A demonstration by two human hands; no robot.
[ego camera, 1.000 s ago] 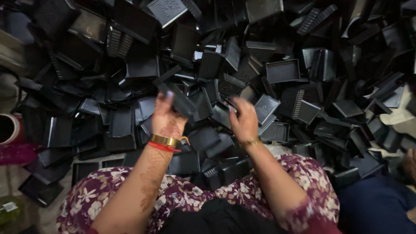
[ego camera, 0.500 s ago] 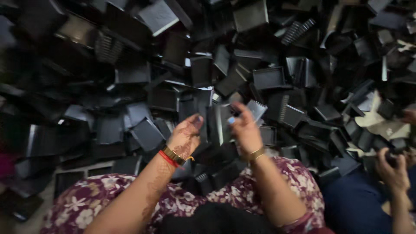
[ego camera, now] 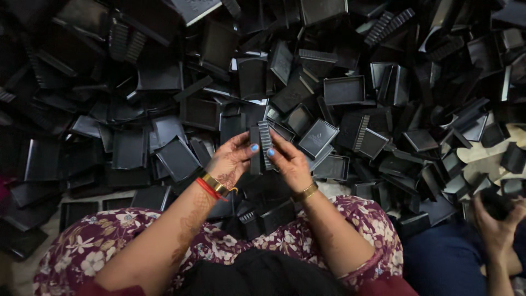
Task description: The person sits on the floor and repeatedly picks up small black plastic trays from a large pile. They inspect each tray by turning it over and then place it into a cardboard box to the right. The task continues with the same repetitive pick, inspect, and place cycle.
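Fingers (ego camera: 241, 149) of the left hand (ego camera: 229, 163) curl around a flat black plastic piece (ego camera: 255, 151), thumb on its near face, pinching it upright just above the lap. The grip at the edge leaves the piece's right side free, which looks like the reason for holding it that way: the other part can meet it there.

Right beside it, touching or nearly so, stands a ribbed black piece (ego camera: 266, 143), its row of ridges turned toward the camera. The right hand (ego camera: 290, 164) grasps this one between thumb and fingertips, closed firmly on its lower half, so that the two parts sit side by side and parallel between the hands. Both are held well clear of the heap, near the body, where they can be seen and lined up.

On the left wrist sit a gold bangle (ego camera: 215, 183) and a red one; a gold bracelet (ego camera: 307, 191) circles the right wrist. Floral fabric (ego camera: 104, 241) covers the knees at the near edge.

Far from the person, and spreading left and right, lies a loose pile of black trays and ribbed parts (ego camera: 342, 90), tumbled at every angle as if dumped rather than stacked.

At the near right, another person's hand (ego camera: 496, 219) holds something dark; what it is cannot be told.
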